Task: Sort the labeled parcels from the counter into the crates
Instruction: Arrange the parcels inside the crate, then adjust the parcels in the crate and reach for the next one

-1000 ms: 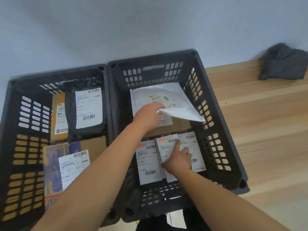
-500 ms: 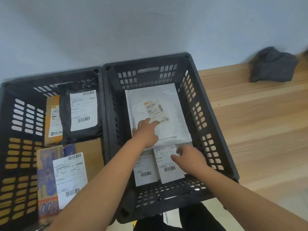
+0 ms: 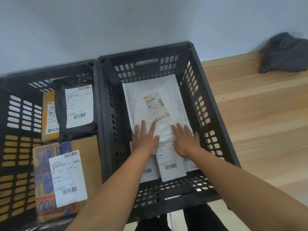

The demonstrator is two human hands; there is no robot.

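Two black slotted crates stand side by side on a wooden counter. In the right crate (image 3: 198, 67) a white padded mailer (image 3: 155, 92) with a small label lies flat on top of white labelled parcels (image 3: 170, 165). My left hand (image 3: 145, 139) and my right hand (image 3: 185, 139) both press flat on the mailer's near end, fingers straight. The left crate (image 3: 15, 84) holds a black bag parcel (image 3: 75, 107), a brown box (image 3: 49, 117) and a colourful box with a white label (image 3: 66, 177).
A dark grey bag parcel (image 3: 285, 54) lies on the wooden counter (image 3: 258, 122) at the far right, against the pale wall. Bare counter stretches right of the crates. Dark trousers show below the right crate.
The white mailer, held up at its corner by my left hand, now lies flat in the right crate. My right hand moved from the lower labels onto the mailer; both palms flattened.
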